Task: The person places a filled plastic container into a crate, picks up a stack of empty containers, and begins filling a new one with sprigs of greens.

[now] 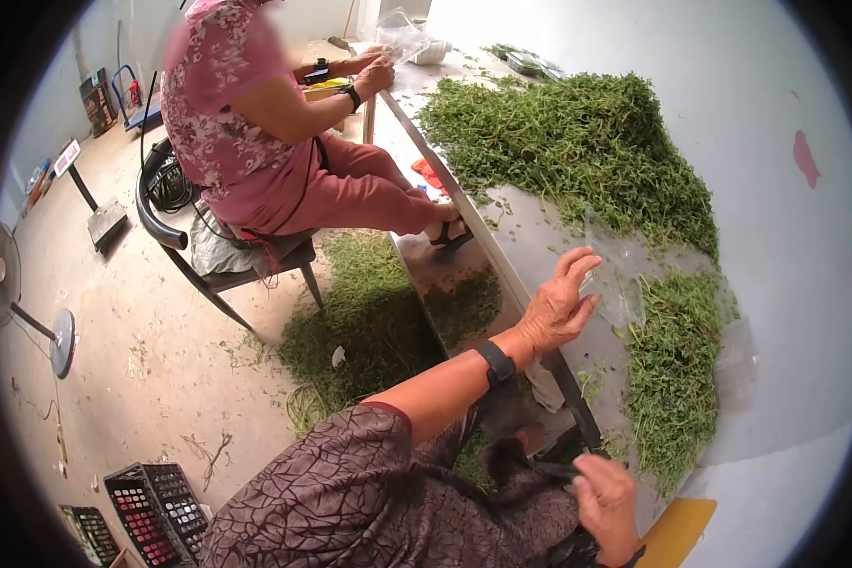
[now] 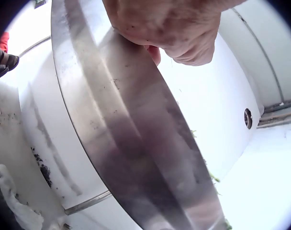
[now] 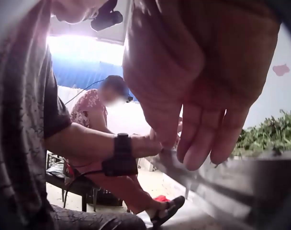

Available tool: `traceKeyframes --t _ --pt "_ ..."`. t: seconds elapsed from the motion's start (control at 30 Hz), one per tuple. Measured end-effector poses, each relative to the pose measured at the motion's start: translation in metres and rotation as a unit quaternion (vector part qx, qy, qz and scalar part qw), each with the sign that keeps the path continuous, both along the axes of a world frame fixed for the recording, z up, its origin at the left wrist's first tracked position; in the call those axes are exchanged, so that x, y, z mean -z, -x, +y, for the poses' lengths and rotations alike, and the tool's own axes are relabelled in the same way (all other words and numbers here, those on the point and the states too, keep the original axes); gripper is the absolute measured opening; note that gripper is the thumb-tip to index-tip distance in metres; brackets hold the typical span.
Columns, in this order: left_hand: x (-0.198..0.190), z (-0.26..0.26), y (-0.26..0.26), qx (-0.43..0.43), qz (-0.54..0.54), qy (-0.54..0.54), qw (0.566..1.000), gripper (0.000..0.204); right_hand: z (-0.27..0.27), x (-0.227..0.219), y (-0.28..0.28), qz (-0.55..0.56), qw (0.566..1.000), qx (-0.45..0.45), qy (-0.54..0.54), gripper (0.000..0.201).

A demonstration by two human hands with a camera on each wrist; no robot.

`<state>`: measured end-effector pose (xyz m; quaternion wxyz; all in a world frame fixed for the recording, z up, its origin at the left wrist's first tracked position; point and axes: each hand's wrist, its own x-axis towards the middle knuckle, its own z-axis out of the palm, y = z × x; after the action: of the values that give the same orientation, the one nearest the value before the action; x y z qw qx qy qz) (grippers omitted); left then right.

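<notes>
Behind the left hand (image 1: pixel 560 308), a clear bag (image 1: pixel 618 275) barely shows.

the left hand (image 2: pixel 169 28) was cut off at twelve o'clock in the left wrist view, its fingertips hidden behind the table edge (image 2: pixel 136 139). the right hand (image 3: pixel 203 76) filled the right wrist view, blurred, cut off at twelve. the clear bag (image 1: pixel 615 275) was too faint to trace. the crate (image 1: pixel 156 511) ran off at six.
</notes>
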<state>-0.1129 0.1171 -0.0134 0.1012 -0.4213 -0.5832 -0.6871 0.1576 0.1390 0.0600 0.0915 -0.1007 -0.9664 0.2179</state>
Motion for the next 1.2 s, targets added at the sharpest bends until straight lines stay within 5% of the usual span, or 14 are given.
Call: traceKeyframes --t 0.2,0.3,0.4,0.43,0.6,0.73,0.8,0.9,1.07,1.1,1.2 --pt "0.005 -0.029 -0.009 0.014 0.002 -0.063 0.998 0.050 -0.034 0.061 -0.071 -0.214 0.950 0.086 0.210 0.017" --pt "0.010 -0.074 -0.019 0.078 0.017 0.008 0.997 0.034 -0.049 0.111 -0.123 -0.188 0.904 0.171 0.345 0.013" --pt "0.023 -0.122 -0.026 0.162 0.003 0.160 0.974 0.014 -0.062 0.111 -0.139 -0.197 0.861 0.202 0.423 0.015" --pt "0.029 -0.140 -0.026 0.193 0.015 0.245 0.950 0.014 -0.064 0.110 -0.144 -0.210 0.833 0.204 0.470 0.018" --pt "0.040 -0.221 -0.035 0.369 -0.101 0.482 0.789 0.015 -0.070 0.133 -0.184 -0.255 0.861 0.158 0.411 0.022" --pt "0.061 -0.278 -0.051 0.453 -0.209 0.573 0.650 0.013 -0.056 0.156 -0.167 -0.224 0.859 0.140 0.438 0.022" --pt "0.069 -0.303 -0.067 0.454 -0.218 0.581 0.639 0.015 -0.047 0.129 -0.123 -0.208 0.858 0.132 0.452 0.021" --pt "0.072 -0.330 -0.089 0.428 -0.337 0.526 0.653 0.019 -0.041 0.175 -0.149 -0.192 0.852 0.121 0.472 0.020" --pt "0.063 -0.353 -0.093 0.429 -0.370 0.621 0.543 0.028 -0.037 0.184 -0.142 -0.175 0.836 0.111 0.508 0.019" --pt "0.075 -0.350 -0.087 0.425 -0.373 0.624 0.540 0.028 -0.040 0.186 -0.142 -0.171 0.831 0.110 0.517 0.019" --pt "0.127 -0.314 -0.074 0.393 -0.381 0.527 0.650 0.030 -0.051 0.188 -0.148 -0.163 0.812 0.122 0.546 0.018"
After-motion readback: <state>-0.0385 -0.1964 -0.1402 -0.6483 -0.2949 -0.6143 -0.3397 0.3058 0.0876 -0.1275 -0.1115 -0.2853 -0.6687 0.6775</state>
